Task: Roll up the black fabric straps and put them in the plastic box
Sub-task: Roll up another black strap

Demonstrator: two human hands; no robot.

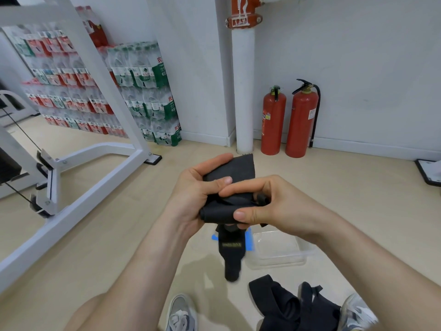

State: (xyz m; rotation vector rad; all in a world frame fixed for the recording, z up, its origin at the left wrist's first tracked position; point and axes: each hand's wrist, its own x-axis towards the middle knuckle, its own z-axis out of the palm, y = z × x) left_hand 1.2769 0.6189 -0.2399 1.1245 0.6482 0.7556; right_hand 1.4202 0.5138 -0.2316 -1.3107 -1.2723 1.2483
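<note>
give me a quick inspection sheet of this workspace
surface: pale floor.
job's things: black strap partly rolled, tail hanging down; clear plastic box on the floor, no strap seen inside; pile of straps unrolled near it.
clutter: blue scrap by the box.
hands: left hand and right hand both grip the strap.
cables: black cable on the gym frame.
surroundings: fire extinguishers, stacked water bottle packs, white wall.

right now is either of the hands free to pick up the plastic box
No, the left hand and the right hand both grip the same black fabric strap.
</note>
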